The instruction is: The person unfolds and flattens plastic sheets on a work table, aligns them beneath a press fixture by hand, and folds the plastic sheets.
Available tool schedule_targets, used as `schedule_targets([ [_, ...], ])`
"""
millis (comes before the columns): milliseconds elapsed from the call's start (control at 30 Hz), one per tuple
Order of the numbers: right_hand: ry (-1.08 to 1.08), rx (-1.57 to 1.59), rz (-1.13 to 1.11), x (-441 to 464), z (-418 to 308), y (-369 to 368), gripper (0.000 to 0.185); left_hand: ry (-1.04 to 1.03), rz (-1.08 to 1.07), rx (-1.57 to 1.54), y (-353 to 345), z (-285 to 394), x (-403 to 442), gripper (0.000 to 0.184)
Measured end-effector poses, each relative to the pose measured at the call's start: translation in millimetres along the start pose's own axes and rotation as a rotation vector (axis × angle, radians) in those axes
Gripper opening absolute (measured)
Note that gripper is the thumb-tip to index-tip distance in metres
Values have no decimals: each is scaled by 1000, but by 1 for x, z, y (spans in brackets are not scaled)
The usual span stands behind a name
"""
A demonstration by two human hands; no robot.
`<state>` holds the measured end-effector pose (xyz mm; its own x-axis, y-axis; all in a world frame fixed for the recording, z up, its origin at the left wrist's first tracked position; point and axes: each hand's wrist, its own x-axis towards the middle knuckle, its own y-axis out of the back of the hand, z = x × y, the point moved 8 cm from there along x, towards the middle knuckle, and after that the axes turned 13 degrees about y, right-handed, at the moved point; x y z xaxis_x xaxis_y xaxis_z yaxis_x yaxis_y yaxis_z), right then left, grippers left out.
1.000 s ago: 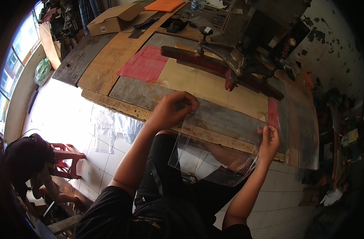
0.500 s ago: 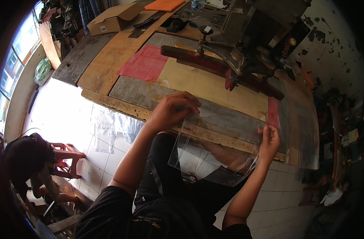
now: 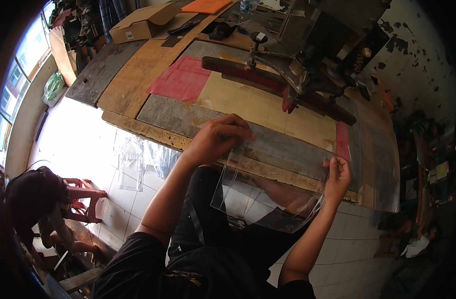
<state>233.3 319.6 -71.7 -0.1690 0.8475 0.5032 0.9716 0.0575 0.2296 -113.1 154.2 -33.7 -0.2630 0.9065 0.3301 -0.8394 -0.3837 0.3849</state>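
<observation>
A clear plastic sheet (image 3: 268, 192) hangs in front of me, spanning from the worktable's front edge down over my lap. My left hand (image 3: 219, 135) pinches its upper left corner, fingers closed. At the upper right corner, my right hand (image 3: 338, 174) has thumb and fingers pressed together on the plastic. Beyond the hands, a yellow sheet (image 3: 268, 107) lies on the grey table plate, with a red piece (image 3: 180, 78) at its left end. Over it stands a machine with a long dark red bar (image 3: 278, 87).
An open cardboard box (image 3: 143, 24) and an orange folder (image 3: 205, 6) lie at the back left. More clear plastic (image 3: 133, 164) hangs off the table's left front edge. A person (image 3: 38, 199) sits low at the left, near a red stool (image 3: 86, 199).
My left hand has shifted very slightly to the right at the sheet's corner. My right hand and the plastic sheet look nearly still.
</observation>
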Motion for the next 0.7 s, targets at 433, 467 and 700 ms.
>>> schedule_targets([
  [433,6,-9,-9,0,-1,0,19,12,-37,-27,0,-4,-1,16],
  [467,6,-9,-9,0,-1,0,19,8,-37,-27,0,-4,-1,17],
  [700,1,-4,-3,0,-1,0,20,-28,-1,2,2,-3,0,4],
])
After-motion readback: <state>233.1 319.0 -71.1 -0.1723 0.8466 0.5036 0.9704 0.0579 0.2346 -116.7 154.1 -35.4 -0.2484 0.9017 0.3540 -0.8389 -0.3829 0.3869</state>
